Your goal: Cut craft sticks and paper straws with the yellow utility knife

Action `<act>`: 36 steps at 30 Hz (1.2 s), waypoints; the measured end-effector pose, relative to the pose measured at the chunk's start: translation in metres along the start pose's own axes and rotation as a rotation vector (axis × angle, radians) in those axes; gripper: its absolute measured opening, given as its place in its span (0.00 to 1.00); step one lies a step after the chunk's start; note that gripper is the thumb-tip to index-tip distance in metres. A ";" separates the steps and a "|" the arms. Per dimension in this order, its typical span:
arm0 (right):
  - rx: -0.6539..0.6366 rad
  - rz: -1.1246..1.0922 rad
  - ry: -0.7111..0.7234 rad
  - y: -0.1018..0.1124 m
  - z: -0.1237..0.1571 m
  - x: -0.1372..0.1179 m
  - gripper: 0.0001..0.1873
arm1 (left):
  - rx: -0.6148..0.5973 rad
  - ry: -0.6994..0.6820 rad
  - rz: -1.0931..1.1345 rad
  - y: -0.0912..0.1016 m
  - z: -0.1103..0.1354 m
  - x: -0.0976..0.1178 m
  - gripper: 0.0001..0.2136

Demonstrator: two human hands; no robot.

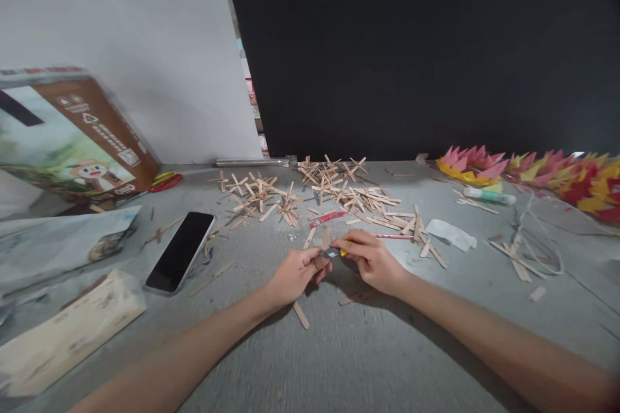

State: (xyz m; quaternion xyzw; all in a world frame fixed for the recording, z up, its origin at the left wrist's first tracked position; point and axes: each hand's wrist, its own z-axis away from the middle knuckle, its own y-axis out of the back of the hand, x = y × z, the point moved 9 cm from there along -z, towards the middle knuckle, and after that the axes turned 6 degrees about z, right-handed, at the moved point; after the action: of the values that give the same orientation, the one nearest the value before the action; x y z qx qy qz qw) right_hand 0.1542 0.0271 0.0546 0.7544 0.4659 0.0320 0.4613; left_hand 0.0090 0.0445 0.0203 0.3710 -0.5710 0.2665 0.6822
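Both my hands meet above the middle of the grey table. My left hand [301, 271] is closed, its fingers pinching a wooden craft stick [326, 237] that points up and away. My right hand [374, 261] grips a small grey-and-yellow tool [333, 251]; its grey end touches the left fingertips and crosses the stick. Fingers cover much of this tool, so its exact kind cannot be told. Under the left wrist lies a loose craft stick [301, 315]. Just beyond the hands, a red packet-like strip [327, 219] rests near a pile of craft sticks [371, 200].
Crossed stick pieces [259, 193] lie toward the back. At left are a phone [180, 251], a plastic packet [77, 329] and a printed box [92, 142]. On the right are a glue stick [489, 195], white paper scrap [451, 234], cable [520, 232] and folded-paper flowers [472, 164].
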 end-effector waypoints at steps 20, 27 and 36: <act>-0.013 -0.048 -0.025 -0.001 0.000 0.002 0.29 | 0.036 -0.026 -0.010 0.002 0.001 0.003 0.21; -0.005 -0.026 0.014 0.002 -0.002 -0.005 0.28 | -0.012 -0.015 -0.003 -0.001 0.000 -0.001 0.21; -0.018 -0.069 -0.018 -0.002 0.001 0.000 0.29 | -0.005 -0.008 0.008 -0.001 0.000 -0.003 0.19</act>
State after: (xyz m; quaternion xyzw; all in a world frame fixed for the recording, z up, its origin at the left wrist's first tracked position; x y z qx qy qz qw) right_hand 0.1534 0.0273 0.0527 0.7341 0.4871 0.0136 0.4730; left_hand 0.0094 0.0438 0.0172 0.3680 -0.5760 0.2663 0.6796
